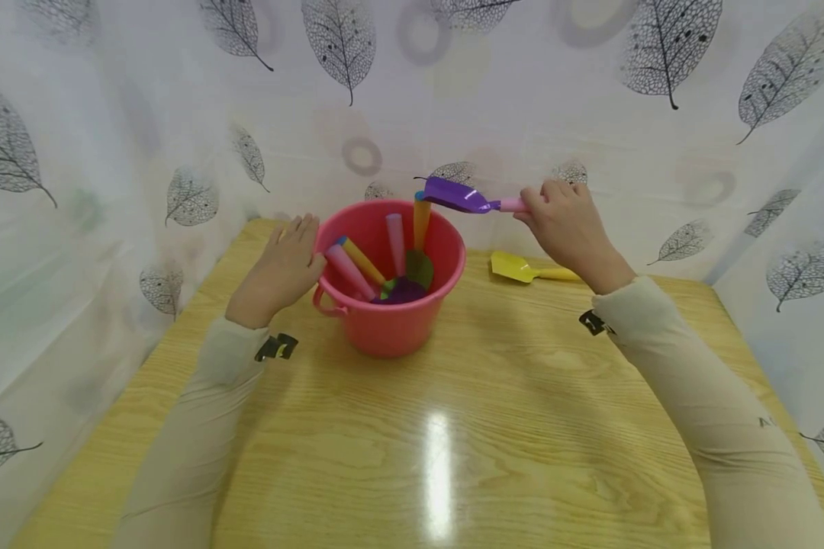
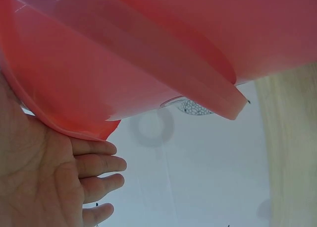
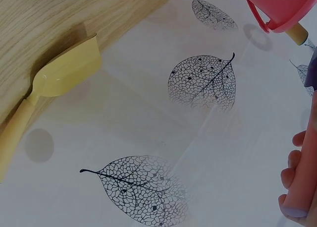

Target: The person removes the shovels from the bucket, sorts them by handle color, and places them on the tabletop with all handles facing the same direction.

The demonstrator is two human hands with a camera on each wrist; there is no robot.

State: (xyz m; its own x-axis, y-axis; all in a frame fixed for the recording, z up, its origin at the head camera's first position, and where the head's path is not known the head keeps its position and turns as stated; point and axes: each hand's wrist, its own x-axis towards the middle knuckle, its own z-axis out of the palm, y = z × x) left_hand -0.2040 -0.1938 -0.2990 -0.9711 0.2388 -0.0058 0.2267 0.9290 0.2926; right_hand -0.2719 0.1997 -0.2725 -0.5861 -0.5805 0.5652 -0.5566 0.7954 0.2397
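Right hand (image 1: pixel 566 225): shovel (image 1: pixel 478 203) crosswise, blade (image 1: pixel 451 194) left

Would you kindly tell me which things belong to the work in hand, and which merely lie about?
In use:
purple shovel, in right hand
red bucket, left hand against it
tools inside the bucket

Seemingly lying about:
yellow shovel on the table

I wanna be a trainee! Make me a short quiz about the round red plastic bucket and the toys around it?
1. True or false: the yellow plastic shovel lies inside the round red plastic bucket.
2. Which hand holds the purple-bladed plastic shovel by its pink handle?
3. How many pink or yellow-orange tool handles show inside the bucket?

Key:
1. False; it lies on the wood-grained table.
2. The right hand.
3. Four.
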